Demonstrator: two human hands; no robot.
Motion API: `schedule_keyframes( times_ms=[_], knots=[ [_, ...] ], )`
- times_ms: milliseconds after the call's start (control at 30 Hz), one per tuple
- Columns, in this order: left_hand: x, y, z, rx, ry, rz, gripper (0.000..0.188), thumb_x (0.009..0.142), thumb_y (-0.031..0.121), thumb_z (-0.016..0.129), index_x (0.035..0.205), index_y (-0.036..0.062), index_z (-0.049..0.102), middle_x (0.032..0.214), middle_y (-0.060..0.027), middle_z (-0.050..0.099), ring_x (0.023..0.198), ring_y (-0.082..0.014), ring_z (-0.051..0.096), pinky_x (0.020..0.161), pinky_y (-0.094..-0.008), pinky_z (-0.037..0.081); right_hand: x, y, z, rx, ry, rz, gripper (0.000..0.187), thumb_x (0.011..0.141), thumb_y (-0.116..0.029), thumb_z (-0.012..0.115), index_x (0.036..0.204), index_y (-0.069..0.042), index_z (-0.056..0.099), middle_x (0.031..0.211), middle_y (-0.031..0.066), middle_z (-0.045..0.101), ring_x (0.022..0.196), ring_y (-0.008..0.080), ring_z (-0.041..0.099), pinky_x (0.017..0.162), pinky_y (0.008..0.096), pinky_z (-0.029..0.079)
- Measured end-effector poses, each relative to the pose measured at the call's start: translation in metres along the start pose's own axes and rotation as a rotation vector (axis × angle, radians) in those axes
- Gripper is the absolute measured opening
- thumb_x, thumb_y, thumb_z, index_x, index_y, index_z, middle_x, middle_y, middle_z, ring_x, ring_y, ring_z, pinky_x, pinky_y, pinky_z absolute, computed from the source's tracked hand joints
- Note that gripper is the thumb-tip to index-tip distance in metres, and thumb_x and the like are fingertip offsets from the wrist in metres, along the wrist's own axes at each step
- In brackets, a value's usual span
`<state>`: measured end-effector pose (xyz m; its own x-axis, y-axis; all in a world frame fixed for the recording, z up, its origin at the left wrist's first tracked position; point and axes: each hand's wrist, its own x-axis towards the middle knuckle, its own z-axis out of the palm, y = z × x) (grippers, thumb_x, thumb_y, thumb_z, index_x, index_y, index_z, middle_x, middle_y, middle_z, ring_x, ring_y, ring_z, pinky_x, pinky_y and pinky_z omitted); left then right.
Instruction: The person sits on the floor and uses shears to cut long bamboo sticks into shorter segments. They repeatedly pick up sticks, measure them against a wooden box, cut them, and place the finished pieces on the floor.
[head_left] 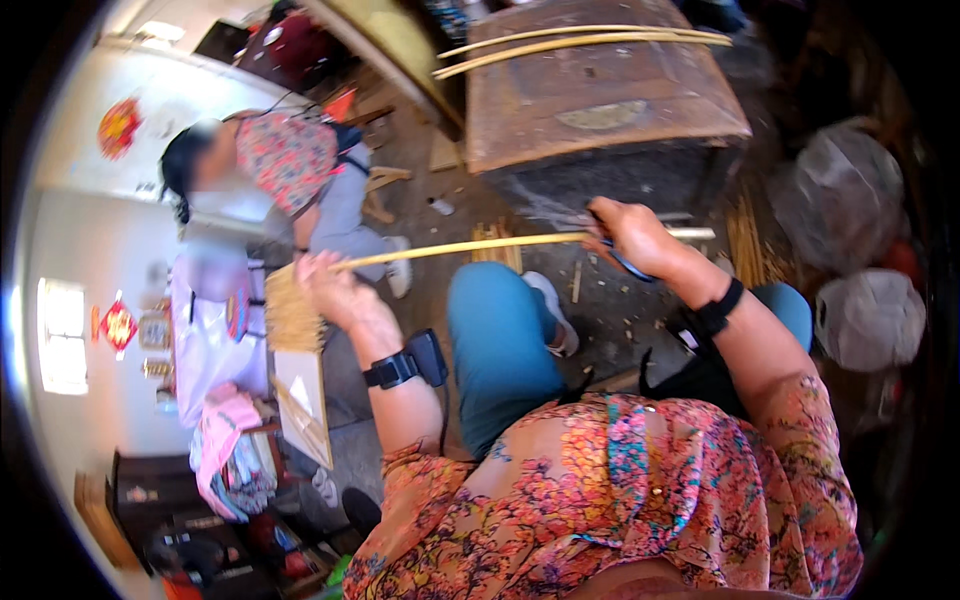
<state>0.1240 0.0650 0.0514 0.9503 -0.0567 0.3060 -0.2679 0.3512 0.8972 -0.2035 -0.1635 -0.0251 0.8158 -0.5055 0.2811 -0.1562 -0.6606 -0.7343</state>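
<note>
A long, thin yellow bamboo strip (pixel 460 246) stretches across in front of me between my hands. My left hand (pixel 338 292) is closed around its left end. My right hand (pixel 635 240) grips it farther right, and a paler end (pixel 692 233) sticks out past the fist. Under the right fingers shows a dark, blue-edged tool (pixel 628 264); most of it is hidden, so its kind is unclear. Beside my left hand, a bundle of thin yellow sticks (pixel 290 318) lies at one end of a pale board (pixel 300 400).
A worn wooden chest (pixel 600 95) stands ahead with long bamboo strips (pixel 585 42) on top. Sticks (pixel 745 240) and chips litter the floor. Plastic bags (pixel 840 185) sit at right. Another person (pixel 290 165) bends forward at left, near a cloth-covered table (pixel 215 330).
</note>
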Motion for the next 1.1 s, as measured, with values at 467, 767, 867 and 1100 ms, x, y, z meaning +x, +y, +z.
schedule_keyframes(
  times_ms=[467,767,867,1100],
  knots=[
    [-0.158,-0.031,0.100,0.866,-1.363,0.619,0.026,0.075,0.018,0.070,0.098,0.0058,0.066,0.103,-0.0132,0.063,0.097,-0.0307,0.059,0.084,-0.0383,0.046,-0.008,0.011,0.004,-0.238,0.088,-0.231,0.028,0.072,-0.018,0.065,0.085,0.000,0.049,0.073,0.0173,0.058,0.062,0.0335,0.061,0.053,0.0402,0.049],
    [-0.112,-0.025,0.072,0.934,-1.272,0.237,0.011,0.084,0.011,0.058,0.091,0.0022,0.061,0.075,-0.0089,0.062,0.067,-0.0182,0.061,0.062,-0.0279,0.047,0.002,0.020,-0.027,-0.215,0.122,-0.036,0.035,0.068,-0.027,0.073,0.086,-0.003,0.054,0.079,0.0161,0.063,0.073,0.0333,0.063,0.062,0.0394,0.050],
    [-0.099,-0.028,0.055,0.856,-1.293,0.154,0.011,0.086,0.010,0.056,0.091,0.0014,0.060,0.072,-0.0060,0.059,0.064,-0.0141,0.057,0.060,-0.0257,0.045,0.003,0.022,-0.046,0.268,-0.059,-0.003,0.022,0.075,-0.014,0.068,0.087,0.000,0.056,0.073,0.0144,0.063,0.069,0.0265,0.064,0.063,0.0341,0.050],
    [-0.123,-0.038,0.055,0.806,-1.296,-0.043,0.019,0.087,0.011,0.056,0.105,0.0059,0.060,0.082,-0.0085,0.063,0.075,-0.0141,0.059,0.067,-0.0269,0.047,0.005,0.013,-0.039,0.820,-0.040,0.290,0.014,0.081,-0.008,0.059,0.087,0.003,0.054,0.068,0.0077,0.059,0.057,0.0131,0.060,0.050,0.0258,0.048]
  ],
)
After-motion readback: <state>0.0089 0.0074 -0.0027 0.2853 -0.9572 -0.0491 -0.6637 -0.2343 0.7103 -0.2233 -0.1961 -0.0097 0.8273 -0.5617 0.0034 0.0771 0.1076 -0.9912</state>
